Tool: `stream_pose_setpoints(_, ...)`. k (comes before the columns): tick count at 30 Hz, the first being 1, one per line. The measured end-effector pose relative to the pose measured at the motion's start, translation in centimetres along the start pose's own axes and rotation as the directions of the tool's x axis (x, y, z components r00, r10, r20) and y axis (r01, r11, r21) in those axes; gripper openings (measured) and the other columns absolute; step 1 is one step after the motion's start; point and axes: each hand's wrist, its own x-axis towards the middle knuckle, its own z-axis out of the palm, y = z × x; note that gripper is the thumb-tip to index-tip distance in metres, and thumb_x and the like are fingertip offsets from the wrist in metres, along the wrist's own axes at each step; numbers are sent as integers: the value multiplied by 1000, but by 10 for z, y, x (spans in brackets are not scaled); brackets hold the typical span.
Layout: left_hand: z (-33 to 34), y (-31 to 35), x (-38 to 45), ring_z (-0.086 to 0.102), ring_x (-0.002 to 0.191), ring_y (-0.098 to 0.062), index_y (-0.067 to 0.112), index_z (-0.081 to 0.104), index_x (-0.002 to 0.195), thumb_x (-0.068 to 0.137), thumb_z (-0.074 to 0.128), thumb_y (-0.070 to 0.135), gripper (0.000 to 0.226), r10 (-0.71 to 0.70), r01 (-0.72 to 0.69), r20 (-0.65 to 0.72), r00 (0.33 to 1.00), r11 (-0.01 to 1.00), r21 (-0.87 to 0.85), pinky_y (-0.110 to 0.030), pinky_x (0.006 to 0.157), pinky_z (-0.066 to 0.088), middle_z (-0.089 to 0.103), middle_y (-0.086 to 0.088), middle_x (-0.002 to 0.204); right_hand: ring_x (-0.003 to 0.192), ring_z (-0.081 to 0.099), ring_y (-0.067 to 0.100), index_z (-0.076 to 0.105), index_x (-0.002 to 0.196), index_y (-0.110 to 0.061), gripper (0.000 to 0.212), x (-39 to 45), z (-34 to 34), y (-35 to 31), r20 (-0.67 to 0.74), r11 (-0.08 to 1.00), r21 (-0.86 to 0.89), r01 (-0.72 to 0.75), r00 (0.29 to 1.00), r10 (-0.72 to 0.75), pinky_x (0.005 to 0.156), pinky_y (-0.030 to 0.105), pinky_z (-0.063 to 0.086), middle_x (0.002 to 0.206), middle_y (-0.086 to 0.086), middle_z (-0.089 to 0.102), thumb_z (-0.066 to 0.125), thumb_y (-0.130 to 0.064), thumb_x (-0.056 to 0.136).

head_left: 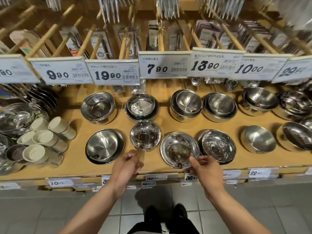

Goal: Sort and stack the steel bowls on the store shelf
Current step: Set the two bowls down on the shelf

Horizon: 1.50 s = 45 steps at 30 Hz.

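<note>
Steel bowls stand in two rows on the wooden shelf [168, 119]. My right hand [205, 168] pinches the near rim of a shiny steel bowl [179, 149] in the front row, near the shelf edge. My left hand [125, 163] hovers just short of a small deep bowl [145, 135], fingers loosely curled, holding nothing. A wide shallow bowl [104, 146] lies to the left, a stacked pair [217, 146] to the right. Behind them are a single bowl [98, 107], a nested stack [141, 106] and matte stacks [186, 104], [219, 106].
White-lined cups [43, 137] lie piled at the left beside steel plates [15, 119]. More bowls [258, 138] fill the right end. Price tags [163, 66] hang above the back row, with packaged cutlery [101, 43] on pegs behind. Labels line the shelf's front edge [157, 177].
</note>
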Motion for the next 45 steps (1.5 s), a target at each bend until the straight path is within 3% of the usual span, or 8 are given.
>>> stream_pose_setpoints(8,4,5,-4,55,71,-22,9,54,87,100,49,1,16,17,-17,60,998,1000,4,-31,69,44,46,-13,74,57,74,18,65,84,-8,20,3,0,5,11,995,73,-67,998,66,65,35,62,65,-1,68,71,-23,95)
stream_pose_setpoints(12,12,8,-6,70,67,-16,3,58,96,100,51,2,8,-4,4,74,997,1000,-5,-32,84,59,62,-5,62,59,74,18,64,82,-9,17,5,-1,4,39,991,103,-86,996,83,66,37,61,58,-4,68,72,-19,94)
stream_pose_setpoints(16,32,14,-2,77,86,-19,6,67,105,95,63,4,11,-37,39,67,997,999,-26,-25,73,61,76,-12,95,57,72,18,60,86,-12,14,8,0,-1,37,987,138,-87,996,83,65,40,61,57,-4,68,72,-13,93)
stream_pose_setpoints(25,81,6,8,74,72,-9,11,68,107,84,79,12,25,64,-63,-9,998,992,111,-29,80,61,74,-6,100,60,74,19,63,87,-16,13,7,3,-1,8,991,119,-62,998,62,77,50,63,70,-5,67,71,-7,93)
stream_pose_setpoints(29,83,2,6,75,75,-15,14,76,106,88,75,12,18,110,-106,-26,994,987,120,-25,70,61,78,-1,88,60,74,16,63,88,-15,12,7,4,-2,-9,994,77,-72,997,73,70,41,64,72,-2,69,71,-8,92)
stream_pose_setpoints(34,84,4,1,75,90,-25,35,78,87,94,64,12,27,196,-192,-7,981,969,157,-41,88,60,79,8,82,60,75,13,64,83,-14,12,4,3,-5,4,997,18,-81,997,81,62,28,59,69,1,74,72,-10,91)
stream_pose_setpoints(41,84,5,3,75,92,-19,20,79,89,95,66,11,17,155,-152,-35,987,987,57,-25,80,60,79,2,87,52,72,14,58,87,-17,14,3,3,-6,10,997,20,-77,997,77,55,28,57,68,5,74,69,-10,94)
stream_pose_setpoints(45,84,2,3,74,97,-22,14,77,102,96,65,10,14,144,-144,-10,989,989,29,-33,86,61,78,-4,96,52,73,16,56,87,-18,16,3,4,-4,15,998,20,-57,998,56,59,34,61,73,8,74,68,-11,95)
